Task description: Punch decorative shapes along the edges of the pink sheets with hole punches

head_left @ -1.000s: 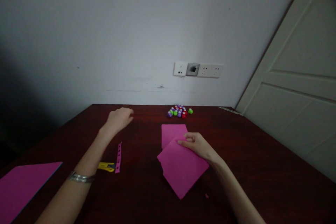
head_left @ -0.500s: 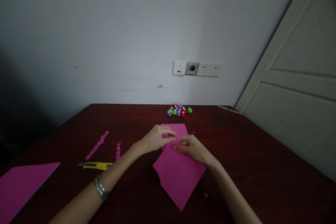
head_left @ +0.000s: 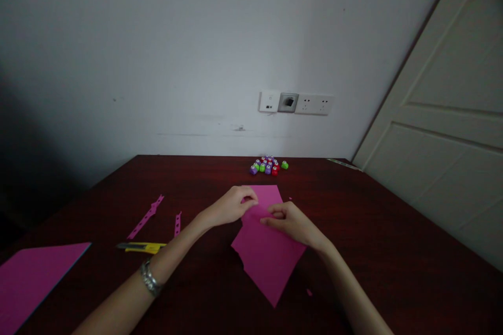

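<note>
While the right hand (head_left: 293, 222) grips the near pink sheet (head_left: 269, 267) between thumb and curled fingers, the left hand (head_left: 231, 205) hangs just beside it, its thumb and fingers bent toward each other; whether they pinch any paper I cannot tell. The near sheet sits in front of the person, turned cornerwise with one point toward the viewer, plain and evenly coloured, its left edge notched and ragged. Its far part overlaps a second pink sheet (head_left: 264, 191), which lies squarer on the dark red table (head_left: 373, 251).

Half a second ago the fingertips of the two hands were closer together, and the near sheet's lowest corner reached nearer the viewer. A full second ago the left hand was well off to the left, apart from the paper.

Left of the hands lie a short punched strip (head_left: 177, 225), a longer punched strip (head_left: 143, 221) and a yellow cutter (head_left: 145, 247); a large pink sheet (head_left: 39, 272) is farther left. Beyond the paper, small purple, green and red figures (head_left: 268, 166) cluster near the wall (head_left: 196, 63).
</note>
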`<state>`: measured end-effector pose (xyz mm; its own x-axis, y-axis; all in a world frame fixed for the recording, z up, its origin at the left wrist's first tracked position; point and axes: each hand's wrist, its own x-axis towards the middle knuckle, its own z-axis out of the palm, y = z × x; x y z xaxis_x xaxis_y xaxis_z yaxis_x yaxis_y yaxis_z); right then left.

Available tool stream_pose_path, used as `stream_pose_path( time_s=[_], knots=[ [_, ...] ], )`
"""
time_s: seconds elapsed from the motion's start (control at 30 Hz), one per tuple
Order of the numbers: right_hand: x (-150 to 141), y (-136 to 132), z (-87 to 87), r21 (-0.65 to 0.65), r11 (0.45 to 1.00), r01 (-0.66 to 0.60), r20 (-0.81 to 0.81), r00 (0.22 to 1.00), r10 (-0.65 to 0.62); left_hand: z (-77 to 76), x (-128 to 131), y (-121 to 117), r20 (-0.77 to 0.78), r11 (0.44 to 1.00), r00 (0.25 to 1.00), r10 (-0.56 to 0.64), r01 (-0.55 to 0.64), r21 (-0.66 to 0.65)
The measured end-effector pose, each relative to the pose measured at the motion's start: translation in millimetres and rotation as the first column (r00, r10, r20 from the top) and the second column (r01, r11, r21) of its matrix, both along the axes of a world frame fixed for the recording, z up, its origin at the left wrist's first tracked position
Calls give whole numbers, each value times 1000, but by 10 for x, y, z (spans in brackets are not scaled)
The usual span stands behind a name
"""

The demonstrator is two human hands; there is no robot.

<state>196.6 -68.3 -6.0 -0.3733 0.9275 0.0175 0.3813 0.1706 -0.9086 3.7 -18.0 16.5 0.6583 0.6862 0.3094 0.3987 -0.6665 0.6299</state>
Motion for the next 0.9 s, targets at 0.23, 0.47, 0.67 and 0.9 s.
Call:
stream_pose_path(
  time_s=[0.23,0.47,0.67,0.9],
  knots=[
    [77,28,44,15,997,79,-55,995,-79,-14,-52,80,52,984,988,143,-136,-115],
    [69,31,16,16,994,108,-107,989,-106,3,-55,145,249,897,954,166,-42,-439],
    [95,77,13,-70,963,260,-333,904,-269,-49,-144,283,357,808,866,351,-87,-583],
    [113,218,-102,-192,831,522,-704,517,-488,-243,-167,213,397,619,910,119,244,-746]
  ],
)
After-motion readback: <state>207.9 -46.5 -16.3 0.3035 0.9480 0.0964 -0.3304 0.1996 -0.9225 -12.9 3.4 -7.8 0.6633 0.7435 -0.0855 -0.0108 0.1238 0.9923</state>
